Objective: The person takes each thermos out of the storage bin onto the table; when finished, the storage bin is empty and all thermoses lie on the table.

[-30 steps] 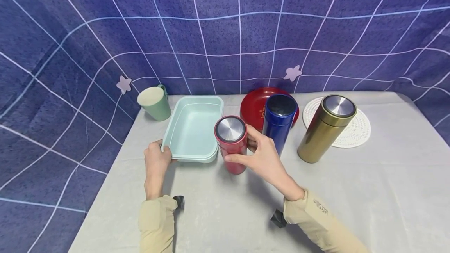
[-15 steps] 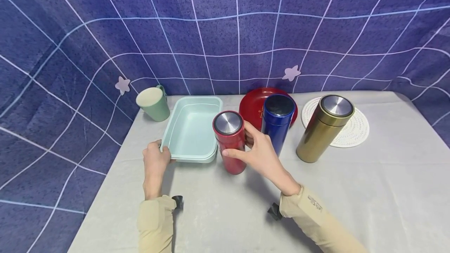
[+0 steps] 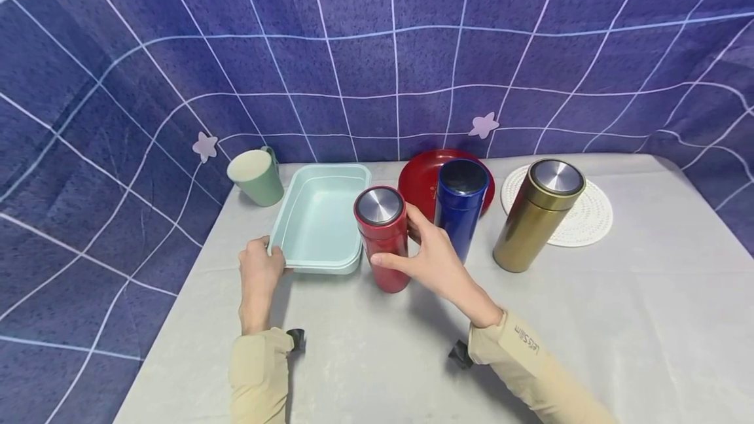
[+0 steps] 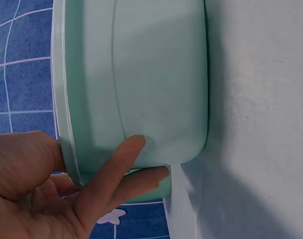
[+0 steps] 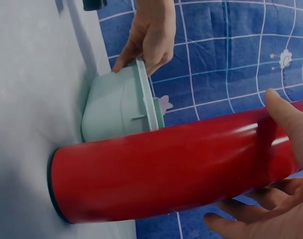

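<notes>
My left hand (image 3: pixel 261 275) grips the near left corner of a pale mint plastic tub (image 3: pixel 326 214), its thumb at the rim and fingers under the outer wall, as the left wrist view shows. Just right of the tub, my right hand (image 3: pixel 432 257) holds a red thermos (image 3: pixel 383 241) with a silver-topped lid. Thumb and fingers lie on opposite sides of its upper part. In the right wrist view the thermos (image 5: pixel 171 174) stands with its dark base at the table, and the tub (image 5: pixel 116 104) is close beyond it.
A blue thermos (image 3: pixel 459 208) stands right of my right hand, before a red plate (image 3: pixel 415 182). Further right are a gold thermos (image 3: pixel 536 218) and a white woven mat (image 3: pixel 592 214). A green mug (image 3: pixel 259 178) tilts at the back left. A blue grid-patterned curtain (image 3: pixel 353 51) bounds the table.
The red thermos's top has shifted slightly away and left in my right hand. My left hand keeps its grip on the tub. The whole head view has drifted a little.
</notes>
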